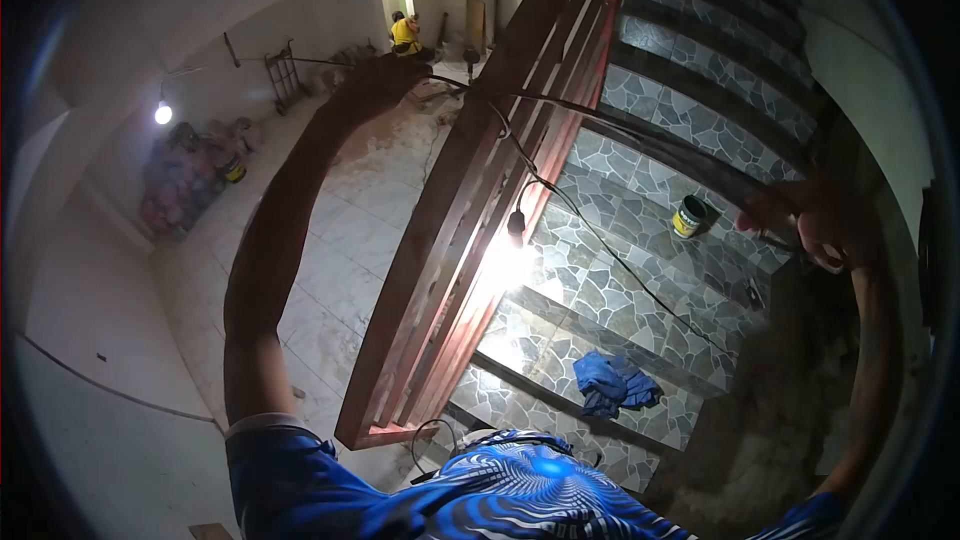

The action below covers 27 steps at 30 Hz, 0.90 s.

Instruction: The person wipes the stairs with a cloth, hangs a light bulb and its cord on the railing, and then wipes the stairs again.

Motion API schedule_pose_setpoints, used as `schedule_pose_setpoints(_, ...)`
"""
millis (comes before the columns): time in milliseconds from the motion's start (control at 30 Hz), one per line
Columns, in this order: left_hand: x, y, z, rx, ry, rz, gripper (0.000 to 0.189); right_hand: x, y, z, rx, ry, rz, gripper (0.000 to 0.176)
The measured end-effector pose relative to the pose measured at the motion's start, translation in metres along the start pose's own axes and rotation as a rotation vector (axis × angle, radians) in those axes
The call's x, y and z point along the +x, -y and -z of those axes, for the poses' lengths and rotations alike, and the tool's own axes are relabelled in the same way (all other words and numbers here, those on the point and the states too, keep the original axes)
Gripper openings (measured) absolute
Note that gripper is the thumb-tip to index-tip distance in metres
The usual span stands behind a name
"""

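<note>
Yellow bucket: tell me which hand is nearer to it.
Right. The right hand is just right of the bucket; the left hand reaches far up-left, by the top of the railing.

We stand on the stairs (pixel 600 302) and look down. Our left hand (pixel 395 72) reaches far out to the top of the brown wooden railing (pixel 470 200). It is too dark there to tell if it grips. Our right hand (pixel 815 230) is out by the wall on the right, with bent fingers. We cannot tell if it holds anything. A small yellow bucket (pixel 690 216) sits on a step near that hand. A blue cloth (pixel 612 383) lies crumpled on a lower step. A bright light bulb (pixel 516 228) hangs on a black cable (pixel 612 255) just beside the railing. Far off, a person in a yellow shirt (pixel 405 36) is low on the floor.
</note>
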<state>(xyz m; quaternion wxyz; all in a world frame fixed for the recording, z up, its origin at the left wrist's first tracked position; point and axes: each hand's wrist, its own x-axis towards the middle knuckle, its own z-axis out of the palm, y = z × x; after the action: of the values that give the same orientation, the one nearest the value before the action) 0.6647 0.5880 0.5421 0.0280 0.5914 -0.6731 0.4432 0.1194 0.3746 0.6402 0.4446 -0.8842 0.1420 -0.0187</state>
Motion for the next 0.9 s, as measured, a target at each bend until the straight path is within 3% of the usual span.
schedule_pose_setpoints(33,0.002,0.0,0.001,-0.001,-0.016,-0.026,0.018,-0.004,-0.008,0.005,-0.002,0.013,0.022,0.046)
schedule_pose_setpoints(133,0.005,-0.005,-0.005,0.089,0.258,0.015,0.02,-0.007,-0.029,0.006,0.1,0.061,0.213,0.054)
schedule_pose_setpoints(167,0.005,-0.007,-0.002,0.104,0.264,0.012,0.021,-0.008,-0.029,0.002,0.14,0.068,0.256,0.057)
schedule_pose_setpoints(333,-0.001,-0.008,-0.005,0.059,0.263,0.044,0.025,-0.029,-0.007,-0.017,0.245,-0.039,0.053,0.05)
schedule_pose_setpoints(500,0.0,-0.007,-0.012,-0.049,0.226,0.039,0.027,-0.037,-0.021,-0.021,0.094,-0.073,-0.089,0.038)
schedule_pose_setpoints(633,-0.002,-0.01,-0.013,-0.065,0.218,0.047,0.028,-0.043,-0.005,-0.018,0.045,-0.13,-0.324,0.019)
schedule_pose_setpoints(700,-0.002,-0.013,-0.015,-0.118,0.292,0.101,0.027,-0.043,-0.003,-0.015,-0.009,-0.131,-0.304,0.013)
schedule_pose_setpoints(733,-0.002,-0.015,-0.016,-0.145,0.329,0.128,0.027,-0.047,-0.014,-0.009,-0.012,-0.098,-0.2,0.015)
schedule_pose_setpoints(833,-0.003,-0.026,-0.007,-0.243,0.297,0.191,0.028,-0.054,-0.047,0.006,-0.036,-0.057,0.064,0.029)
schedule_pose_setpoints(900,-0.003,-0.026,-0.006,-0.295,0.327,0.166,0.033,-0.062,-0.061,0.006,-0.034,-0.088,0.084,0.038)
